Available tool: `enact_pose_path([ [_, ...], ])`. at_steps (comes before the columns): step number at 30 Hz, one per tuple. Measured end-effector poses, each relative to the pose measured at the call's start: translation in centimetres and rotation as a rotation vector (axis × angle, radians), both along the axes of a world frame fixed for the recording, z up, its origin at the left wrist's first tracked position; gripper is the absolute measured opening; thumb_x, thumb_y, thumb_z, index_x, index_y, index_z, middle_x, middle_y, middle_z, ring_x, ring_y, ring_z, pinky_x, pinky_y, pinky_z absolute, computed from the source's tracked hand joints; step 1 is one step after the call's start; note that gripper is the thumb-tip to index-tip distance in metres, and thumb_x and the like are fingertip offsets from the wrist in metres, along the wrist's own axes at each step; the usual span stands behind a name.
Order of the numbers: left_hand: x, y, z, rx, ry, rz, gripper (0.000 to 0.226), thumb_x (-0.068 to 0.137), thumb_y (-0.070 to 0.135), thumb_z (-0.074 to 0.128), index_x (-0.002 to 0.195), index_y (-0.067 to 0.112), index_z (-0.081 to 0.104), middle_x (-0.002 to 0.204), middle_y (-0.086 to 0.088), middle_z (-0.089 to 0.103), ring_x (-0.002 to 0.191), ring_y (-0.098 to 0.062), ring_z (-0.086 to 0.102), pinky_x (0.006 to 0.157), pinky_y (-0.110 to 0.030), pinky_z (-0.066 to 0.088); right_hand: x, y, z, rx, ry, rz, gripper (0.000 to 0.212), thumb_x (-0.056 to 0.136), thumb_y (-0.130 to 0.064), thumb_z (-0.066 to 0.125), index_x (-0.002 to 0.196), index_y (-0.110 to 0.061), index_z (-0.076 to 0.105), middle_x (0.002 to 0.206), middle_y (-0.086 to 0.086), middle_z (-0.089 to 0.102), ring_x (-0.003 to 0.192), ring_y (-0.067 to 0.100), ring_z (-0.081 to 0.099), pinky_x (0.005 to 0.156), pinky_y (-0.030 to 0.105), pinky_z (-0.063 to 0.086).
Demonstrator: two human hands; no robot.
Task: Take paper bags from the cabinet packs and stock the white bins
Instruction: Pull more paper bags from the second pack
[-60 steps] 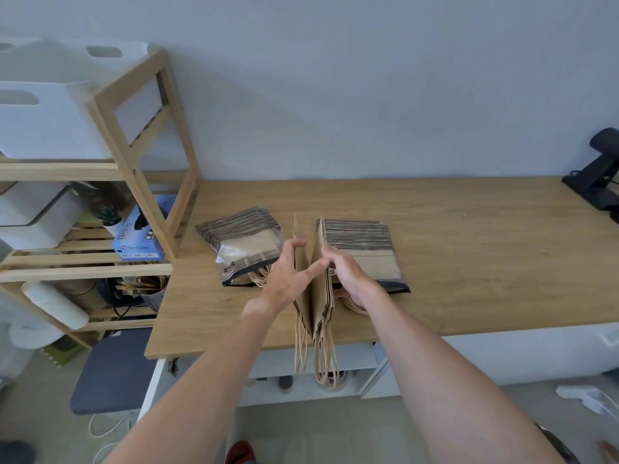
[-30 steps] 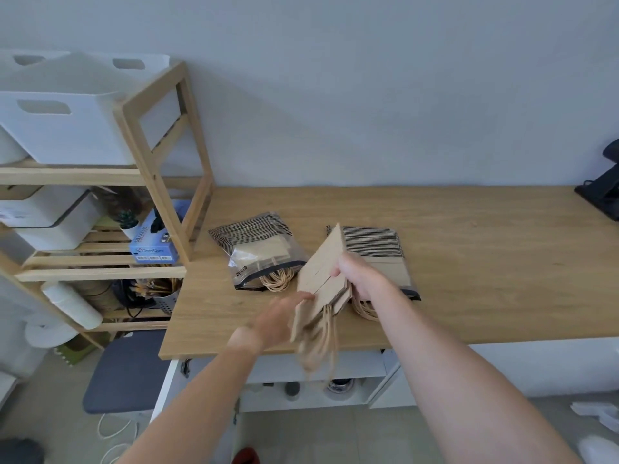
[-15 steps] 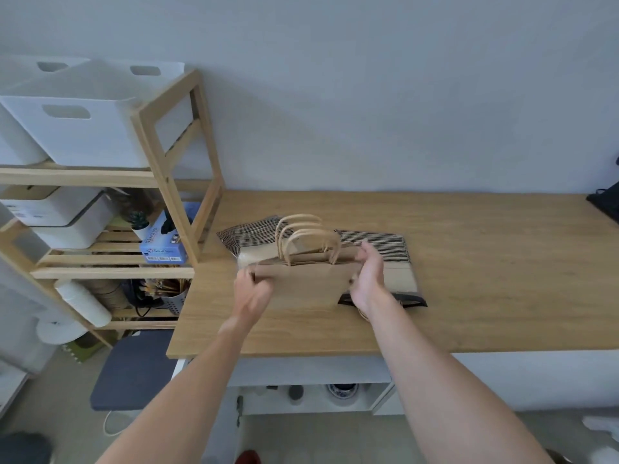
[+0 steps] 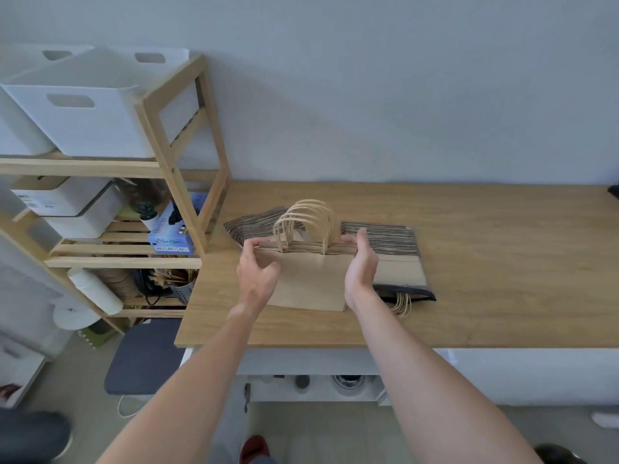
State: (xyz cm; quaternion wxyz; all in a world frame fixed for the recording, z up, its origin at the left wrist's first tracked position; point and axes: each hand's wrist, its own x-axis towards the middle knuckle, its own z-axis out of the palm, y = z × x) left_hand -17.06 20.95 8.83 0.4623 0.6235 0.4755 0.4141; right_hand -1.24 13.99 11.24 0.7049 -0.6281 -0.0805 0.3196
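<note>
At centre frame, over the wooden bench [image 4: 469, 262], we now hold a small bundle of paper bags [image 4: 311, 279] upright and square-on, handles arching above the top edge. 1 second ago it hung tilted with the handles dangling over the bench edge, and half a second ago it had just come upright, so the bundle has been turned and squared. We judge it ready to carry to a bin.

Going left to right: 2 white bins [image 4: 97, 122] sit on the top shelf of the wooden rack [image 4: 174, 155] at upper left, well apart from the bundle; both look empty from here, though we cannot see their floors. Our left hand [image 4: 258, 276] curls round the bundle's left edge, fingertips on its top corner. Our right hand [image 4: 361, 269] presses the right edge with nearly straight fingers, thumb behind.

2 plastic-wrapped packs lie flat on the bench behind: a striped one [image 4: 248, 226], mostly hidden, and another [image 4: 398, 259] at right, handles spilling from its open end. Roughly 5 handle loops show; the exact number of bags we cannot tell.
</note>
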Motion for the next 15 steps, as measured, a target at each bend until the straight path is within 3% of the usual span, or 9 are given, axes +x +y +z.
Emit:
enact_pose_path([
  [3, -0.4, 0.2, -0.4, 0.168, -0.005, -0.014, 0.044, 0.067, 0.001, 0.061, 0.107, 0.017, 0.054, 0.097, 0.0, 0.062, 0.081, -0.011, 0.056, 0.067, -0.022, 0.047, -0.3, -0.3, -0.4, -0.021, -0.149, 0.114, 0.039, 0.092, -0.046, 0.056, 0.094, -0.009, 0.067, 0.097, -0.005, 0.064, 0.094, 0.01, 0.054, 0.075, 0.025, 0.036],
  [5, -0.5, 0.6, -0.6, 0.248, 0.045, -0.05, 0.047, 0.063, 0.002, 0.062, 0.107, 0.015, 0.053, 0.096, -0.001, 0.062, 0.084, -0.012, 0.058, 0.071, -0.022, 0.047, -0.3, -0.8, -0.3, -0.035, -0.27, 0.231, 0.036, 0.079, -0.047, 0.063, 0.094, -0.014, 0.065, 0.098, -0.002, 0.065, 0.094, 0.012, 0.056, 0.074, 0.024, 0.038],
  [7, -0.7, 1.4, -0.3, 0.349, 0.169, -0.085, 0.043, 0.062, 0.007, 0.065, 0.103, 0.016, 0.057, 0.095, -0.001, 0.06, 0.087, -0.013, 0.055, 0.078, -0.025, 0.048, 0.3, -1.2, 0.1, -0.08, -0.418, 0.341, 0.033, 0.073, -0.04, 0.069, 0.099, -0.018, 0.065, 0.1, -0.008, 0.065, 0.095, 0.004, 0.057, 0.075, 0.02, 0.039],
  [10, -1.2, 3.5, 1.8, 0.548, 0.493, -0.244, 0.036, 0.065, 0.019, 0.068, 0.1, 0.015, 0.06, 0.092, -0.001, 0.058, 0.086, -0.018, 0.056, 0.076, -0.036, 0.052, 2.6, -1.0, 1.2, -0.221, -0.768, 0.566, 0.017, 0.073, -0.021, 0.074, 0.088, -0.024, 0.067, 0.089, -0.012, 0.067, 0.086, 0.0, 0.06, 0.076, 0.021, 0.048],
  [13, -1.3, 5.0, 3.7, 0.428, 0.983, -0.447, 0.04, 0.069, 0.034, 0.067, 0.105, 0.019, 0.061, 0.101, 0.001, 0.065, 0.094, -0.025, 0.063, 0.077, -0.036, 0.054, 3.5, 0.1, 2.9, -0.527, -1.029, 0.845, 0.014, 0.065, -0.017, 0.067, 0.078, -0.024, 0.066, 0.079, -0.006, 0.07, 0.076, 0.013, 0.067, 0.072, 0.036, 0.058],
  [15, -0.9, 4.8, 3.9, 0.365, 1.165, -0.539, 0.046, 0.066, 0.045, 0.062, 0.107, 0.023, 0.063, 0.103, 0.004, 0.065, 0.098, -0.022, 0.064, 0.079, -0.035, 0.056, 2.5, 0.4, 4.3, -0.728, -1.088, 1.026, 0.011, 0.066, -0.014, 0.063, 0.076, -0.017, 0.064, 0.081, 0.002, 0.068, 0.075, 0.021, 0.067, 0.066, 0.037, 0.056],
])
